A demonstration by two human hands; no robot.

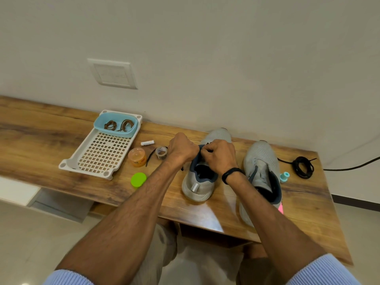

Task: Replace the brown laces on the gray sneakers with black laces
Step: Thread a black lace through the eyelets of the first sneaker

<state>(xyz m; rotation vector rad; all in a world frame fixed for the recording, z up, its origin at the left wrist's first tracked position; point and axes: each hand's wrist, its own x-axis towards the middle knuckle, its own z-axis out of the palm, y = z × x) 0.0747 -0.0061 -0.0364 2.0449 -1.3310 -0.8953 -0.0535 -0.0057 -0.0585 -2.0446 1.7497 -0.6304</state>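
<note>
Two gray sneakers stand on the wooden table. My left hand (pixel 182 149) and my right hand (pixel 219 155) meet over the tongue of the left sneaker (pixel 197 186), fingers curled and pinching a black lace (pixel 150 156) whose loose end trails left across the table. The eyelets under my hands are hidden. The right sneaker (pixel 261 161) stands beside it with no lace visible. A coiled black lace (pixel 303 167) lies at the far right. Two brown laces (pixel 119 125) sit coiled in a light blue bowl (pixel 100 122).
The bowl rests in a white perforated tray (pixel 102 153) at the left. Near it are an orange jar (pixel 137 157), a tape roll (pixel 161 152), a small battery (pixel 147 143) and a green lid (pixel 138 179). A teal spool (pixel 284 176) and a black cable (pixel 349 167) lie right.
</note>
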